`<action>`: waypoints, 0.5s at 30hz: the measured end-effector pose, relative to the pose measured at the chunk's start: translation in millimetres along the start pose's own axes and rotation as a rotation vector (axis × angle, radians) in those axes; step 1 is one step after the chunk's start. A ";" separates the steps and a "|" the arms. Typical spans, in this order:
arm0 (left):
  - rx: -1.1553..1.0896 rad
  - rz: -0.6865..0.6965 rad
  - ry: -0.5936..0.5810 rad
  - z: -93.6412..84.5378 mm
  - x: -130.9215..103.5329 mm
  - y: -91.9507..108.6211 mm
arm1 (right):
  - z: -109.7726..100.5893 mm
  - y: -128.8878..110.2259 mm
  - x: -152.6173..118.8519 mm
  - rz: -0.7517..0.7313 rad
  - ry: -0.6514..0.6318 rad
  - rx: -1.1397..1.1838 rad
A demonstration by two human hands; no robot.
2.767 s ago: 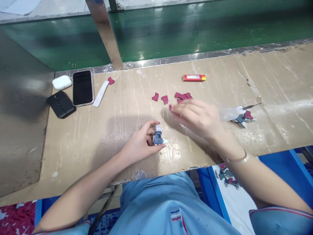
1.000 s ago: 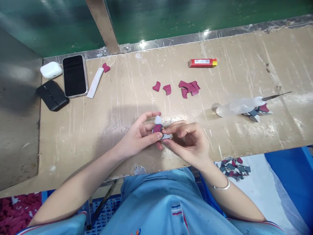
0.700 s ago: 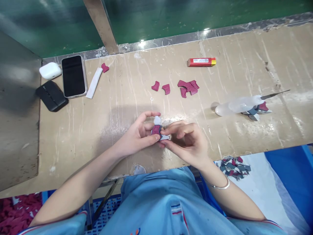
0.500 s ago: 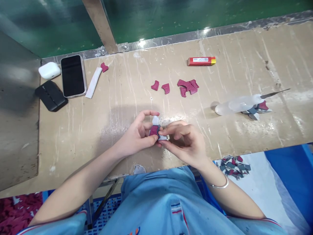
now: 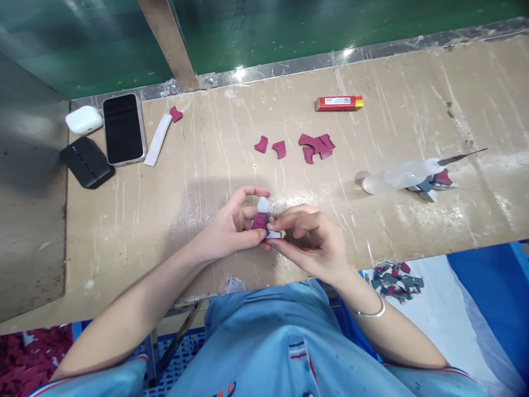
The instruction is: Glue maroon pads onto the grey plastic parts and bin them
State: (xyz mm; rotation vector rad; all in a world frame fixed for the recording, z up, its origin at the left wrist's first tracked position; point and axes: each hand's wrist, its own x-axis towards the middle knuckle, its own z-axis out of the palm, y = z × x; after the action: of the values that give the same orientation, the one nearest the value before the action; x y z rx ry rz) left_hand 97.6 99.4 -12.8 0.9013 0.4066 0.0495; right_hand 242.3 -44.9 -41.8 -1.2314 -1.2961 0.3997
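Between both hands, above the near part of the table, is a small layered piece [image 5: 260,221] in maroon, dark grey and white. My left hand [image 5: 231,229] grips it from the left, thumb on its lower edge and index finger arched over its white upper end. My right hand [image 5: 316,234] pinches its right side with thumb and fingertips, partly hiding that edge. Beyond the hands lie two loose maroon pieces [image 5: 279,149] and an overlapping cluster of maroon pieces [image 5: 317,145].
A clear bottle with a thin dark tip [image 5: 407,176] lies at the right against assembled pieces [image 5: 427,190]. Behind is a red box [image 5: 338,103]. At left are a phone [image 5: 124,129], white case [image 5: 84,119], black case [image 5: 87,162] and white strip [image 5: 158,140]. Finished-looking pieces [image 5: 397,282] pile below right.
Both hands stay almost in place on the piece. Its white lower arm and the right fingertips have shifted very slightly; the rest of the table looks the same.
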 end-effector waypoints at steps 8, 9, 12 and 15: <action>-0.010 0.017 -0.020 -1.2 -0.1 0.4 | -1.0 0.6 -0.1 0.009 0.024 -0.009; -0.013 0.014 -0.026 -1.8 -0.1 0.2 | -1.1 0.5 -0.2 0.009 0.022 -0.007; -0.019 0.010 -0.028 -2.7 0.3 0.2 | -1.2 0.2 0.0 0.004 0.015 -0.004; -0.014 -0.003 -0.023 -2.0 0.8 1.5 | -1.0 -0.8 0.5 -0.003 0.006 -0.017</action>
State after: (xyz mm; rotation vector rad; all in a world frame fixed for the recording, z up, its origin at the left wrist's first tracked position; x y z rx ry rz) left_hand 97.8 102.0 -13.0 0.8871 0.3858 0.0388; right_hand 243.0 -45.3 -40.7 -1.2444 -1.2982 0.3828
